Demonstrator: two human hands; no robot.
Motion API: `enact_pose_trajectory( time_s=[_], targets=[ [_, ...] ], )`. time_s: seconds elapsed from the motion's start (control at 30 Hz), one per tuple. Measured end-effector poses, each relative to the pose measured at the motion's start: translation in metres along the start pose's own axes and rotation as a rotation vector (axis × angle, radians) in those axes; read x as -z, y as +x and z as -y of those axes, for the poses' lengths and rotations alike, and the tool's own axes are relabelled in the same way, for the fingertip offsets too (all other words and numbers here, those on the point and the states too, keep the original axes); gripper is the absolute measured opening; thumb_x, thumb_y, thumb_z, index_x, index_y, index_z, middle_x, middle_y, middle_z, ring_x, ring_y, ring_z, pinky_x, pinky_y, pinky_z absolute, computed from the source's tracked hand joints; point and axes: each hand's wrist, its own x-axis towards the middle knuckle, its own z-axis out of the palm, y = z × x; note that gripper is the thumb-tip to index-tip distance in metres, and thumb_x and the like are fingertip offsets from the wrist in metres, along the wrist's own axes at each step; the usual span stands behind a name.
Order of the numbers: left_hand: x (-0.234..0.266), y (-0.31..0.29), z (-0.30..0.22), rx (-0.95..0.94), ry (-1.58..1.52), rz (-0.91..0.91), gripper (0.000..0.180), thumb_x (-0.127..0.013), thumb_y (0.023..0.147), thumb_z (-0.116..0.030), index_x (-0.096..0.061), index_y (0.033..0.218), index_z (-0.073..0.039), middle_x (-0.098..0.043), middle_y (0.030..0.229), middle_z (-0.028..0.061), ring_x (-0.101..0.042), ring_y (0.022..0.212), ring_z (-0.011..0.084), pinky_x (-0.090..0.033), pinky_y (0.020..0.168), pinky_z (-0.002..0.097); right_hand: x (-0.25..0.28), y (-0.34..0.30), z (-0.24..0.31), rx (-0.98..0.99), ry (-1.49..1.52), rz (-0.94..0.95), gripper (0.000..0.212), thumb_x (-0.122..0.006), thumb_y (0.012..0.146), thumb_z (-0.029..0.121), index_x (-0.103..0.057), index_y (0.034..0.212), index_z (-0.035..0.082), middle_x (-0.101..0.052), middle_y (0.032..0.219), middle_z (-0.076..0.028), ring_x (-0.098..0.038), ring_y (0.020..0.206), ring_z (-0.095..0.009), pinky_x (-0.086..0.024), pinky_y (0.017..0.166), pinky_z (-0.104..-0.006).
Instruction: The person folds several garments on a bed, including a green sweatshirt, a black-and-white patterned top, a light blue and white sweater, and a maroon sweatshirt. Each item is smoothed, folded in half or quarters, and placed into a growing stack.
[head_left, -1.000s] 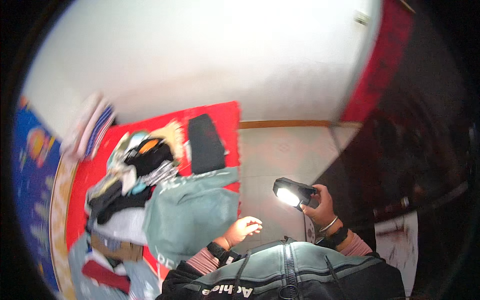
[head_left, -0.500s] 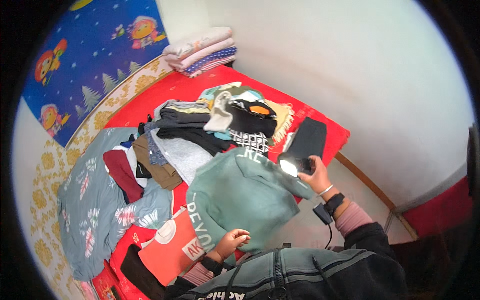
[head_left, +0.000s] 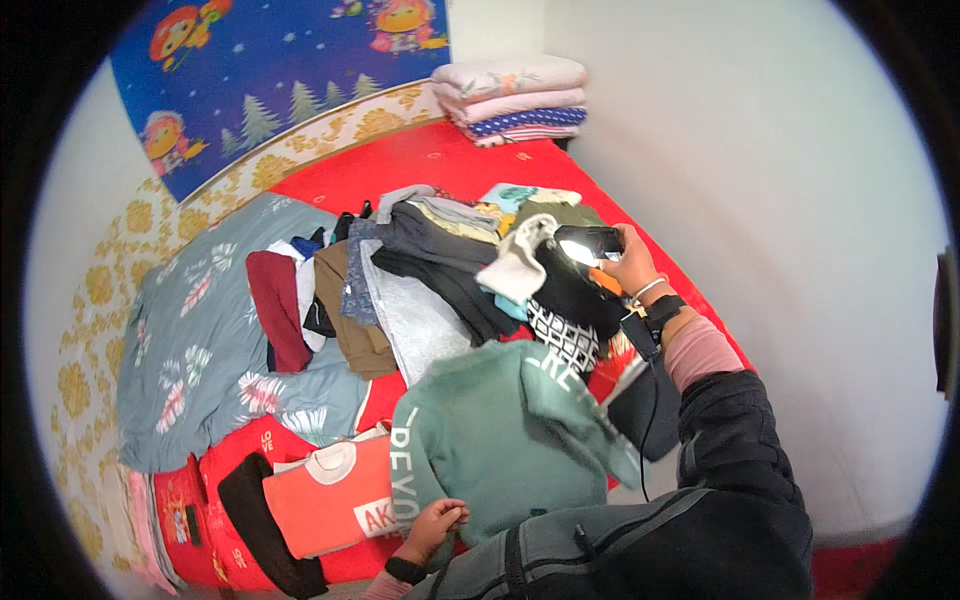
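In my right hand point(head_left: 630, 262) is a small black device point(head_left: 592, 240) with a bright white lit face, reached out over the pile of clothes. Its exact kind is hard to make out. Below it lie a cream-and-grey garment point(head_left: 515, 262) and black clothing with an orange patch. My left hand point(head_left: 437, 527), fingers curled together with nothing visible in them, is at the near edge of a green sweatshirt point(head_left: 490, 430) spread out in front of me. Beside that hand lies a folded orange-red shirt point(head_left: 335, 500) with a white collar.
Folded trousers and tops point(head_left: 430, 250), a maroon garment point(head_left: 278, 310) and a grey-blue leaf-patterned cover point(head_left: 180, 350) lie on the red bedspread point(head_left: 390, 160). Folded quilts point(head_left: 515, 95) stand at the far corner by the white wall point(head_left: 760, 200). A black cable hangs from my right wrist.
My right hand has carried the lit device farther away from me, from beside the sweatshirt's sleeve to over the clothes pile. My left hand stays by the sweatshirt's near edge. The view has shifted.
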Motion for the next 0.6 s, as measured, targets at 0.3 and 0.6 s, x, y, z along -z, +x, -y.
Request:
enact_pose_trajectory(
  time_s=[0.3,0.6],
  targets=[
    [-0.050,0.006,0.014,0.103,-0.087,-0.313,0.029,-0.051,0.094,-0.019,-0.052,0.116,0.000,-0.064,0.103,0.0078,-0.061,0.089,0.0142,-0.049,0.074,0.0257,-0.055,0.161,-0.082,-0.001,0.039,0.091,0.053,-0.076,0.064,0.006,-0.053,0.110,-0.001,-0.064,0.095,-0.014,-0.062,0.088,-0.023,-0.048,0.080,-0.0314],
    [-0.075,0.008,0.040,0.174,-0.349,-0.458,0.028,-0.051,0.095,-0.014,-0.049,0.117,0.002,-0.061,0.107,0.0135,-0.061,0.090,0.0169,-0.051,0.077,0.0269,-0.137,0.191,-0.074,0.044,0.208,0.408,0.046,-0.076,0.069,0.003,-0.053,0.108,-0.002,-0.061,0.092,-0.012,-0.059,0.085,-0.022,-0.047,0.076,-0.0320]
  ],
)
